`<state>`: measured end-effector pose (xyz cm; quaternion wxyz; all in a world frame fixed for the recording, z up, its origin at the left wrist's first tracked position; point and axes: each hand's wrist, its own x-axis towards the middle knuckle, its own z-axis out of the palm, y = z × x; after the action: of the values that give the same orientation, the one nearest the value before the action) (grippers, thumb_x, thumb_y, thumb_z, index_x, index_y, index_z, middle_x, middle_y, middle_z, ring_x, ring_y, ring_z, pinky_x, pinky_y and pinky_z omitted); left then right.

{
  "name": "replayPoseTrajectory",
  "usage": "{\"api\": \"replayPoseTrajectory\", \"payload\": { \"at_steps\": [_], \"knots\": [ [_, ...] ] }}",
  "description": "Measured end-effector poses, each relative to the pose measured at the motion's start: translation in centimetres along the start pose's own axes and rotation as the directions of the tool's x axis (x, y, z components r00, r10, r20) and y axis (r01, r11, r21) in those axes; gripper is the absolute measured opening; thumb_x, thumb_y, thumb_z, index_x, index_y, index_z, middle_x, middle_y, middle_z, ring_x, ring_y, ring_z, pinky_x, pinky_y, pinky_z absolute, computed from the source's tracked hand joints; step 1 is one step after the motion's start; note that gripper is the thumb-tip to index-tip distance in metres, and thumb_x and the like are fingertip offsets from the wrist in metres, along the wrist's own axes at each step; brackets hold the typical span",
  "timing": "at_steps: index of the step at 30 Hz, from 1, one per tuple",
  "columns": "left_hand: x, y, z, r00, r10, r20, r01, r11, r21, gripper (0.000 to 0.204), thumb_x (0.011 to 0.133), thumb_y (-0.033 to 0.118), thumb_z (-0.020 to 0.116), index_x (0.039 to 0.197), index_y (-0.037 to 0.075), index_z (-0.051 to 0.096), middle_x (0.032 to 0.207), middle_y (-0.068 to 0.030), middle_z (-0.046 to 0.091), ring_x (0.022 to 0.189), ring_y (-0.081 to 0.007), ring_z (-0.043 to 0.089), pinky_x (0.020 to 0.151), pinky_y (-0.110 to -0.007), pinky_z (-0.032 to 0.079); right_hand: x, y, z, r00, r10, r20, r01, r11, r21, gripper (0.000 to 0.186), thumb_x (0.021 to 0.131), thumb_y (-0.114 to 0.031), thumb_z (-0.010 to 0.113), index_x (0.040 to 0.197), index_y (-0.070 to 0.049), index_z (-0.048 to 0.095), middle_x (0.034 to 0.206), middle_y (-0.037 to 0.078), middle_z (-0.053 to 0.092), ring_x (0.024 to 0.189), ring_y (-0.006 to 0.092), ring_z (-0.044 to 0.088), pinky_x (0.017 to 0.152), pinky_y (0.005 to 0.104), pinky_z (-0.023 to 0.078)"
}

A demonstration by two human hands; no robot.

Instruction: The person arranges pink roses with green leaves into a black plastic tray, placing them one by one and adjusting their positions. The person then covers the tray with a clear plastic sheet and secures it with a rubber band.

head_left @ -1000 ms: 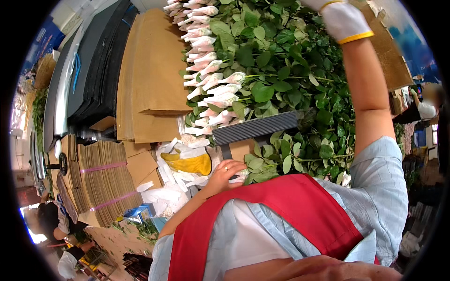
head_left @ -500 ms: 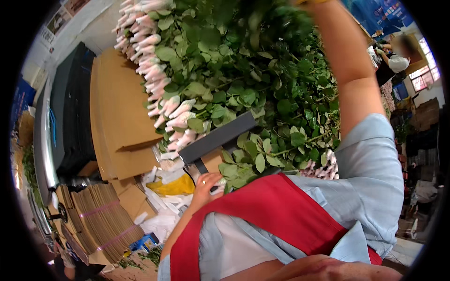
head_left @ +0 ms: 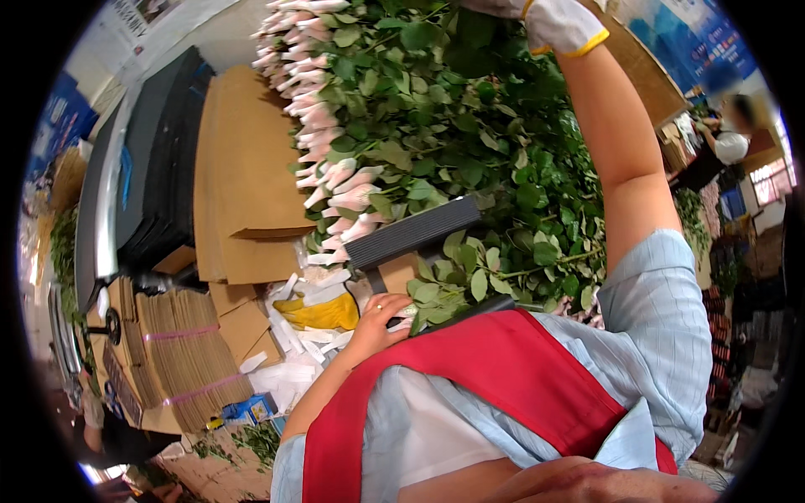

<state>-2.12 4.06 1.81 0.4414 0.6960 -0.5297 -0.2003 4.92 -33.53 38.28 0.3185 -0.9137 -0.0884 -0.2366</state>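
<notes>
My bare left hand [head_left: 381,318] is curled round the pale, netted head of a rose [head_left: 405,315] at the bench's near side; its leafy stem stretches right beside a ridged dark-grey block [head_left: 411,230]. Below that block is a small cardboard piece [head_left: 394,272]. My right hand [head_left: 553,25], in a white glove with yellow trim, reaches to the top edge over a deep heap of leafy stems [head_left: 470,126]; its fingertips are too hidden to read. Pale, wrapped rose heads [head_left: 314,126] line the heap's left side. A yellow-and-white glove [head_left: 323,312] lies left of my left hand.
Cardboard sheets [head_left: 243,159] and dark boards [head_left: 159,176] stand on the left, above bundled cardboard [head_left: 180,335]. Paper strips [head_left: 298,365] and a blue box [head_left: 247,409] lie lower left. Co-workers are at far right [head_left: 721,142] and lower left [head_left: 96,440]. A cardboard panel [head_left: 646,59] rises top right.
My right hand and forearm have shifted leftward at the top of the picture. The whole view has tilted and shifted as my head moved. My left hand keeps its grip.
</notes>
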Motion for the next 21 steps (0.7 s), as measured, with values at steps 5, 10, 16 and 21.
{"api": "replayPoseTrajectory", "payload": {
  "at_steps": [5, 10, 16, 21],
  "knots": [
    [0.9, 0.3, -1.7, 0.986, -0.025, 0.168, 0.028, 0.999, -0.017, 0.058, 0.075, 0.015, 0.079, 0.128, 0.008, 0.058, 0.133, -0.0112, 0.058, 0.122, -0.0337, 0.050, 0.106, -0.043, 0.040, -1.3, 2.1, 9.5, 0.998, -0.069, 0.005, 0.060, 0.815, -0.577, 0.038, 0.078, -0.002, 0.063, 0.112, -0.017, 0.069, 0.102, 0.013, 0.071, 0.089, 0.0291, 0.070, 0.075, 0.0400, 0.059],
    [1.2, 0.2, -1.9, 0.978, -0.067, 0.198, 0.065, 0.998, 0.015, 0.065, 0.072, 0.014, 0.080, 0.131, 0.008, 0.055, 0.144, -0.0146, 0.047, 0.131, -0.0364, 0.045, 0.109, -0.043, 0.038, -8.3, 5.3, 21.1, 0.949, 0.046, 0.311, 0.156, 0.789, -0.594, 0.030, 0.077, -0.013, 0.066, 0.108, -0.013, 0.070, 0.120, 0.011, 0.062, 0.105, 0.0310, 0.065, 0.089, 0.0429, 0.054],
    [-0.3, -0.3, -0.9, 0.991, -0.062, 0.115, 0.057, 0.997, 0.052, 0.066, 0.069, 0.009, 0.079, 0.130, 0.008, 0.055, 0.140, -0.0137, 0.051, 0.126, -0.0371, 0.047, 0.107, -0.044, 0.040, -9.4, -3.7, 12.3, 0.957, 0.289, 0.028, -0.265, 0.911, -0.317, 0.022, 0.085, -0.032, 0.064, 0.096, -0.016, 0.074, 0.100, 0.012, 0.072, 0.090, 0.0327, 0.071, 0.077, 0.0439, 0.058],
    [0.4, 0.7, -0.7, 0.995, -0.042, 0.087, 0.037, 0.998, 0.057, 0.065, 0.069, 0.009, 0.078, 0.131, 0.009, 0.057, 0.134, -0.0130, 0.057, 0.124, -0.0370, 0.049, 0.107, -0.043, 0.038, -3.7, 2.4, 14.7, 0.795, 0.594, 0.121, -0.413, 0.677, -0.609, 0.037, 0.089, -0.038, 0.062, 0.103, -0.006, 0.073, 0.104, 0.018, 0.072, 0.095, 0.0326, 0.070, 0.085, 0.0421, 0.056]
  ]
}}
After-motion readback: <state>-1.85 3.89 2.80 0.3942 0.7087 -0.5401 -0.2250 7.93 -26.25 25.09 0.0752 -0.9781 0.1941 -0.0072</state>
